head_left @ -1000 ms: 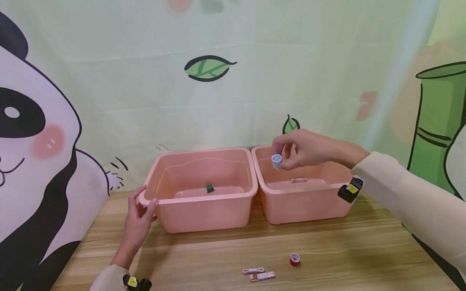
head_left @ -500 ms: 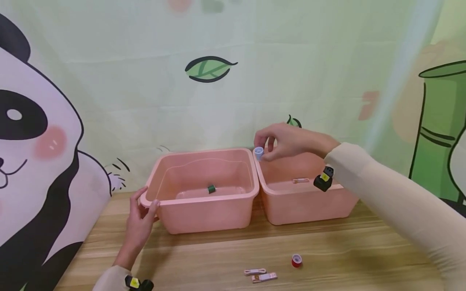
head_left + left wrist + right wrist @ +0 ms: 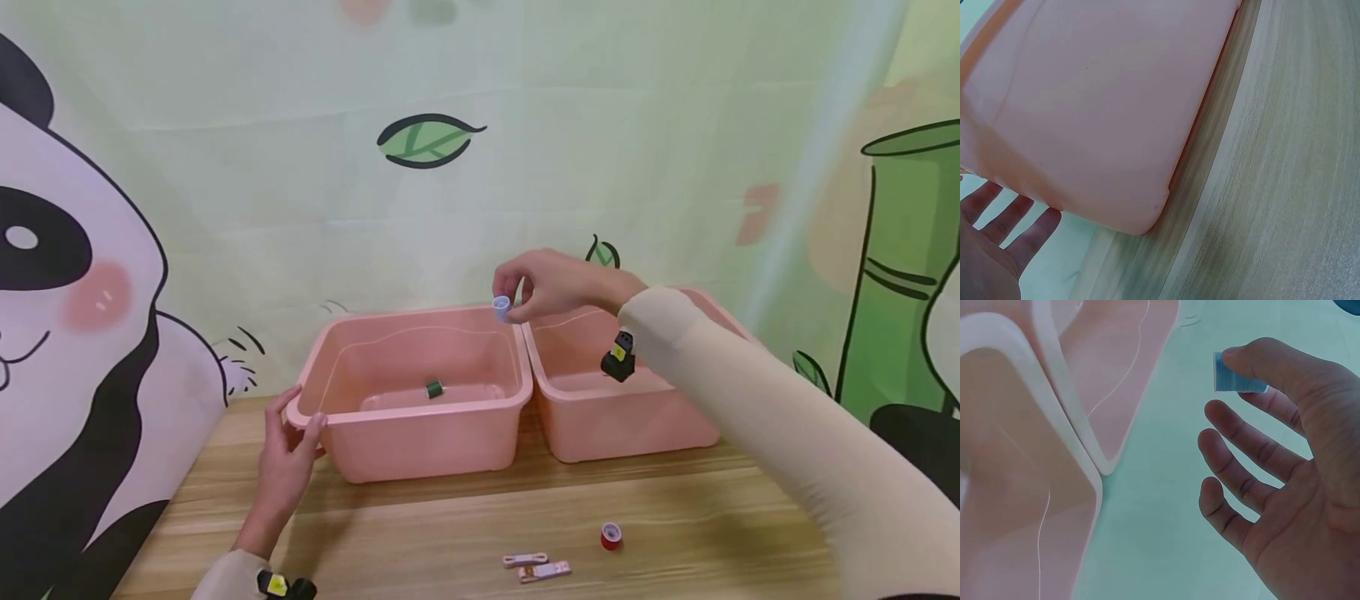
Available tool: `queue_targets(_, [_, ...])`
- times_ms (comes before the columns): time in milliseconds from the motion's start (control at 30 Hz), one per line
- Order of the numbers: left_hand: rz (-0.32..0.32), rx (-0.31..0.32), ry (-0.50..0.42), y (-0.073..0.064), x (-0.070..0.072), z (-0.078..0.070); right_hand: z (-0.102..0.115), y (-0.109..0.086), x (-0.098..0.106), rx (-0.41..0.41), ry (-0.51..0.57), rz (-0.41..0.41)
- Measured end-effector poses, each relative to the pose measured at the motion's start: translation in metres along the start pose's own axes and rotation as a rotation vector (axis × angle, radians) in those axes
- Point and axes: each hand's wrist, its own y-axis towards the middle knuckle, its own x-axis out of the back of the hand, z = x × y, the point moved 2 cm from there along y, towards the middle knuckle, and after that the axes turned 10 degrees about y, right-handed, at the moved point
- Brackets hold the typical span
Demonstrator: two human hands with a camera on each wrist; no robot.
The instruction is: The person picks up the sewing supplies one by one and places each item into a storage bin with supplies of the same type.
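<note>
Between thumb and forefinger my right hand (image 3: 551, 283) pinches a light blue spool of thread (image 3: 500, 308), held above the back rims near where the two pink bins meet. In the right wrist view the blue spool (image 3: 1235, 375) lies under the thumb, the other fingers spread loosely. My left hand (image 3: 287, 458) grips the front left corner of the left pink bin (image 3: 427, 442), thumb over the rim. The left wrist view shows its fingers (image 3: 1035, 231) against the bin's side (image 3: 1097, 112). A green spool of thread (image 3: 434, 389) lies inside the left bin.
The right pink bin (image 3: 630, 425) stands beside the left one, partly covered by my right arm. On the wooden table (image 3: 420, 533) in front lie a red spool (image 3: 611, 536) and two slim pink-and-white pieces (image 3: 544, 572). A printed cloth (image 3: 300, 183) hangs behind.
My right hand has carried the blue spool leftward from over the right bin to the left bin's back right corner. The left hand has stayed on the bin's corner.
</note>
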Motion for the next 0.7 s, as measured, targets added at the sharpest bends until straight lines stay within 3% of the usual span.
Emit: queue_targets(700, [0.012,0.022,-0.007,-0.009,0.003,-0.005,-0.002,0.055,-0.027,-0.062,0.056,-0.029])
